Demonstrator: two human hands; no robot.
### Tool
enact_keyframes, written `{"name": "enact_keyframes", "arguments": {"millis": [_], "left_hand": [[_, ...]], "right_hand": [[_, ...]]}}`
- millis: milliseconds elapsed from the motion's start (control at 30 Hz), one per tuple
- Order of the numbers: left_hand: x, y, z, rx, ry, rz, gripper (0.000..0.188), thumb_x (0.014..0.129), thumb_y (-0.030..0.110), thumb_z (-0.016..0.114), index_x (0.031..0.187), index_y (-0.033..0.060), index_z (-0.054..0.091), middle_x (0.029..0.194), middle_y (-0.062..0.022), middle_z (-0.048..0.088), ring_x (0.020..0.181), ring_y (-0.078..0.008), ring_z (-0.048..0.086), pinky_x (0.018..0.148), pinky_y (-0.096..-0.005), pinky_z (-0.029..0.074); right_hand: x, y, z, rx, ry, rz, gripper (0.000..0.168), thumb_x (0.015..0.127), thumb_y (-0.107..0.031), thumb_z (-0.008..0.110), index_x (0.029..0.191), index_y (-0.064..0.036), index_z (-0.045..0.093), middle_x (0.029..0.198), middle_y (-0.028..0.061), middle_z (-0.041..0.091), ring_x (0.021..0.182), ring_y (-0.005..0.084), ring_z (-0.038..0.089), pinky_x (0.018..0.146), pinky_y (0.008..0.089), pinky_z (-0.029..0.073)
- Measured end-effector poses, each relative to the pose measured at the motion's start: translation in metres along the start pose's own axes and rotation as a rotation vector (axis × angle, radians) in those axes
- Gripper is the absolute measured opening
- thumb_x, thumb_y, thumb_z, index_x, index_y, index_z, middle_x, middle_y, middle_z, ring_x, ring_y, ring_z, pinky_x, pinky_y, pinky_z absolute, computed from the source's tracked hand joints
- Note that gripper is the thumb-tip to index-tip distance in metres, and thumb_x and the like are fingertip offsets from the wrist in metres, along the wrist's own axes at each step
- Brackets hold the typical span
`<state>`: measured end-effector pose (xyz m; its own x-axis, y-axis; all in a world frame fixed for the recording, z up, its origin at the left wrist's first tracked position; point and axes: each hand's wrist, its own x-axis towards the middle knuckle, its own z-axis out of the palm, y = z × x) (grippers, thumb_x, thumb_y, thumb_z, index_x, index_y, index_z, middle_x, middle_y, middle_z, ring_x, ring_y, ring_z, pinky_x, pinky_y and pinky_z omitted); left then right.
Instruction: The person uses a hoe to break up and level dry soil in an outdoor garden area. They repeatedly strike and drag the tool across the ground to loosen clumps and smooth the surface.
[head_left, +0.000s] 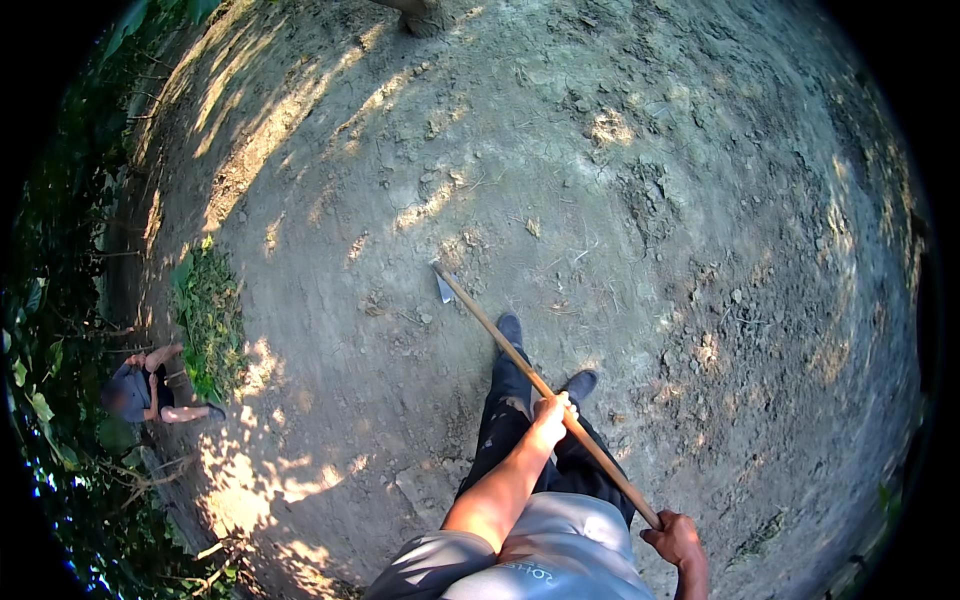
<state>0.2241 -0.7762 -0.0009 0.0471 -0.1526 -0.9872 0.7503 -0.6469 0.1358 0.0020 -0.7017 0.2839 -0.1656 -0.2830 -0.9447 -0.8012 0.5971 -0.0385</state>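
A hoe with a long wooden handle (487, 324) runs slantwise across the view in front of my body. My left hand (553, 417) is closed around the middle part of the handle, above my legs. Near the handle's rear end, at the lower right, my right hand (675, 538) grips the wood. The flat metal blade (445, 288) is at the far end, low over or on the bare soil just ahead of my shoes; whether it touches the ground I cannot tell.
Dry, cloddy soil (652, 202) surrounds my feet. To the left, another person (139, 390) sits beside a heap of cut greenery (210, 322), with leafy branches (45, 375) behind. A tree trunk's base (427, 19) stands at the top edge.
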Motion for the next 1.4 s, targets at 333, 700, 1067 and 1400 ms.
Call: {"name": "enact_keyframes", "arguments": {"millis": [333,700,1067,1400], "left_hand": [[0.020,0.153,0.026,0.048,-0.095,0.047,0.010,0.081,0.010,0.058,0.084,0.0030,0.052,0.068,-0.0051,0.048,0.057,-0.0175,0.048,0.050,-0.0323,0.044],[0.012,0.244,0.060,0.226,-0.129,0.157,0.019,0.087,0.023,0.055,0.083,0.0063,0.046,0.067,-0.0049,0.049,0.053,-0.0172,0.050,0.046,-0.0334,0.044],[-0.011,0.188,0.045,0.415,-0.220,0.035,0.018,0.083,0.017,0.059,0.082,0.0016,0.051,0.065,-0.0073,0.052,0.054,-0.0201,0.055,0.047,-0.0363,0.050],[0.027,0.118,0.017,0.262,-0.172,-0.160,0.012,0.082,0.012,0.059,0.080,0.0029,0.052,0.064,-0.0079,0.051,0.054,-0.0230,0.055,0.049,-0.0388,0.048]], "right_hand": [[0.045,-0.131,0.030,0.046,0.143,-0.176,0.028,0.072,-0.024,0.065,0.084,0.000,0.057,0.075,0.0249,0.060,0.076,0.0408,0.059,0.067,0.0446,0.046],[0.155,-0.290,0.041,0.224,0.193,-0.523,0.027,0.073,-0.021,0.065,0.076,0.002,0.050,0.064,0.0256,0.054,0.066,0.0416,0.057,0.058,0.0440,0.044],[0.110,-0.227,0.040,0.203,0.148,-0.347,0.032,0.072,-0.024,0.068,0.077,0.002,0.050,0.067,0.0247,0.055,0.069,0.0408,0.057,0.062,0.0425,0.045],[0.015,-0.091,0.043,0.026,0.040,-0.034,0.034,0.068,-0.026,0.066,0.084,0.001,0.053,0.076,0.0271,0.059,0.077,0.0424,0.058,0.068,0.0453,0.047]]}}
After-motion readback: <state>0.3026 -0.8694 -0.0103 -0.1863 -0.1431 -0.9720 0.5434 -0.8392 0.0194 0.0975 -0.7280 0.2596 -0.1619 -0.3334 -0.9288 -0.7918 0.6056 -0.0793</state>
